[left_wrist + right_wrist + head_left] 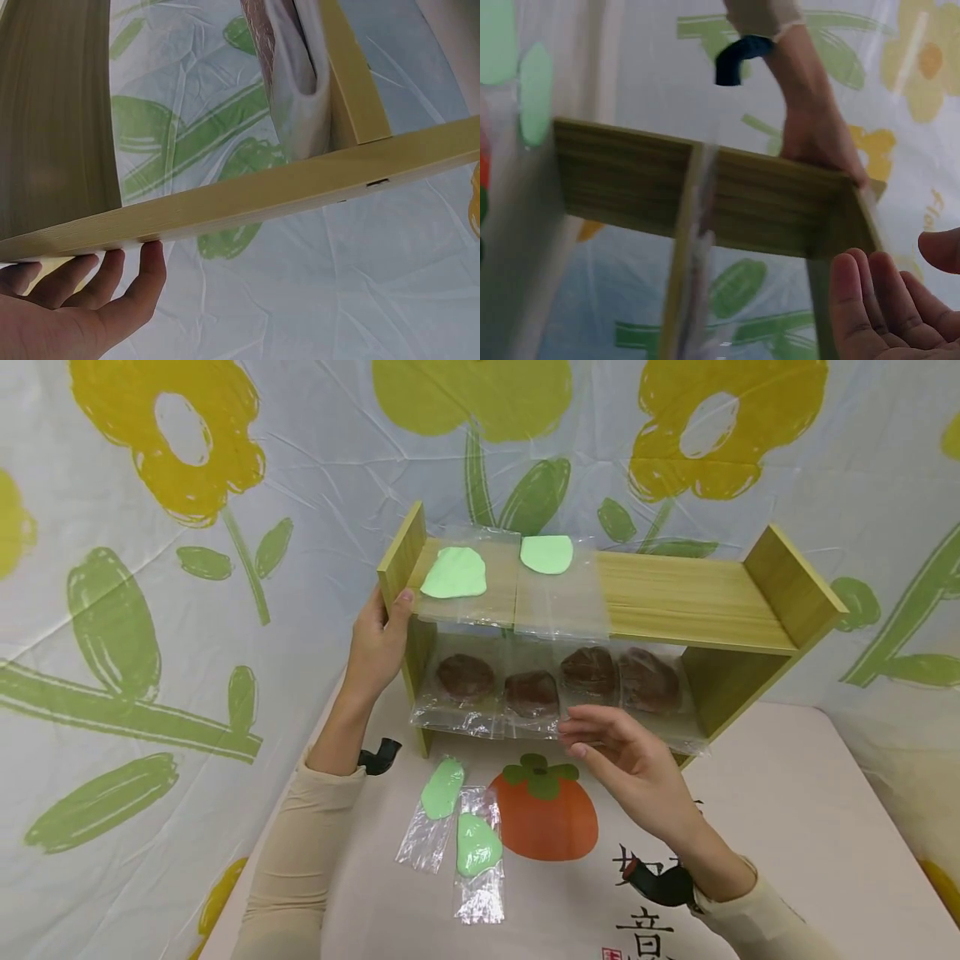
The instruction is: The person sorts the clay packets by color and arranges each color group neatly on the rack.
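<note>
My left hand (378, 639) holds the left side panel of a two-tier wooden shelf (697, 602), thumb at its front edge. In the left wrist view the fingertips (152, 259) press against the panel's outer face. My right hand (626, 760) is in front of the lower tier with nothing in it, fingers extended and thumb apart. On the upper tier lie two clear bags with flat light green pieces, one at the left (454, 573) and one beside it (547, 554). Several bagged dark brown pieces (531, 693) sit side by side on the lower tier.
Two more clear bags with a light green piece, one (442, 789) left of the other (478, 845), lie on the table cloth (787, 827) before the shelf. A printed persimmon (547, 818) decorates the cloth. Behind the shelf hangs a flowered curtain (322, 460).
</note>
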{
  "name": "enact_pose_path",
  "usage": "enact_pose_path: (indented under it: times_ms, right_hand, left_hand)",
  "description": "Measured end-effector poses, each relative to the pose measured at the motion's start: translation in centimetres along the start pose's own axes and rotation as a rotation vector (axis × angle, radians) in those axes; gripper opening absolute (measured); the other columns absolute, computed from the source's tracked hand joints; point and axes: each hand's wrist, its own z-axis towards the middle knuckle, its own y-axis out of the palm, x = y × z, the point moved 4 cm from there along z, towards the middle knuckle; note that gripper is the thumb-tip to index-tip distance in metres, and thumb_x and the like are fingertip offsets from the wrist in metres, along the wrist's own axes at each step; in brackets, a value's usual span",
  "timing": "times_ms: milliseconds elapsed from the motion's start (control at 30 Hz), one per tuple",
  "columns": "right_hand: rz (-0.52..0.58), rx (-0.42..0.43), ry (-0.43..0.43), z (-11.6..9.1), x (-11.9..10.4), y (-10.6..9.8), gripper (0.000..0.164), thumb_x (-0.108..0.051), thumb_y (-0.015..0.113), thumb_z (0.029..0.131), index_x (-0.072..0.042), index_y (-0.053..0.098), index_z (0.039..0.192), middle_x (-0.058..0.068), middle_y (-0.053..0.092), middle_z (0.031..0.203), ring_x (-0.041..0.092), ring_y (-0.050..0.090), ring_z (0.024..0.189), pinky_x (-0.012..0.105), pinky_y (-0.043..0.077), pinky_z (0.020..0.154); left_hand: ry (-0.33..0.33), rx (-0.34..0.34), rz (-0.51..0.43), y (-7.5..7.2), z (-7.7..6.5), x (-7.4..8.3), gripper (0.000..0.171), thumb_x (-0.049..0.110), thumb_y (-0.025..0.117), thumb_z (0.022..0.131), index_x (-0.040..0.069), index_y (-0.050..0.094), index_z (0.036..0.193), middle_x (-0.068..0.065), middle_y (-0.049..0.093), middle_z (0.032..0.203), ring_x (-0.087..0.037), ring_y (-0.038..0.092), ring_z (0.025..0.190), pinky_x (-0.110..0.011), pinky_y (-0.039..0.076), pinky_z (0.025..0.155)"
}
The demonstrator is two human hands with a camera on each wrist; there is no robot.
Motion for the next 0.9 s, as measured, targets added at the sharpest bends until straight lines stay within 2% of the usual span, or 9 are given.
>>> enact_pose_path:
  times_ms: [100, 367, 500, 733, 900]
  right_hand:
    - [0.020, -0.020, 0.026, -0.7, 1.4, 0.6, 0.041, 0.011, 0.062, 0.094, 0.002, 0.055, 0.134, 0.018, 0.065, 0.120, 0.027, 0.065, 0.107, 0.033, 0.053, 0.088]
    - [0.017, -0.052, 0.085, -2.5, 5.2, 2.7, 0.034, 0.005, 0.062, 0.097, -0.005, 0.060, 0.130, 0.011, 0.068, 0.114, 0.030, 0.067, 0.102, 0.033, 0.053, 0.087]
    - [0.016, -0.077, 0.142, -3.3, 7.7, 3.9, 0.030, -0.001, 0.063, 0.098, -0.006, 0.061, 0.127, 0.008, 0.068, 0.113, 0.028, 0.067, 0.101, 0.034, 0.053, 0.086]
    - [-0.019, -0.092, 0.261, -4.1, 12.2, 5.5, 0.028, -0.005, 0.065, 0.098, -0.003, 0.062, 0.125, 0.016, 0.068, 0.113, 0.026, 0.066, 0.103, 0.033, 0.051, 0.090]
    - [0.070, -0.110, 0.397, -4.5, 15.0, 7.0, 0.031, -0.007, 0.066, 0.098, 0.006, 0.060, 0.125, 0.023, 0.066, 0.111, 0.036, 0.066, 0.100, 0.034, 0.055, 0.083]
  left_hand:
    - [0.004, 0.007, 0.002, 0.0, 0.0, 0.0, 0.054, 0.045, 0.046, 0.105, 0.011, 0.046, 0.148, -0.014, 0.057, 0.133, -0.023, 0.053, 0.121, -0.049, 0.043, 0.097]
    - [-0.003, 0.016, 0.004, 0.0, 0.1, -0.2, 0.052, 0.043, 0.046, 0.106, 0.011, 0.047, 0.147, -0.015, 0.057, 0.132, -0.023, 0.053, 0.119, -0.049, 0.044, 0.096]
    - [-0.001, 0.019, 0.004, 0.0, 0.1, -0.2, 0.052, 0.043, 0.046, 0.106, 0.011, 0.047, 0.146, -0.015, 0.057, 0.132, -0.023, 0.053, 0.118, -0.049, 0.044, 0.096]
    - [0.006, 0.005, -0.005, 0.0, 0.0, -0.2, 0.052, 0.042, 0.046, 0.106, 0.012, 0.046, 0.148, -0.014, 0.057, 0.133, -0.023, 0.053, 0.118, -0.049, 0.044, 0.096]
    - [0.015, 0.011, 0.004, 0.0, 0.1, -0.1, 0.050, 0.039, 0.046, 0.107, 0.011, 0.046, 0.148, -0.015, 0.057, 0.133, -0.023, 0.054, 0.119, -0.049, 0.044, 0.096]
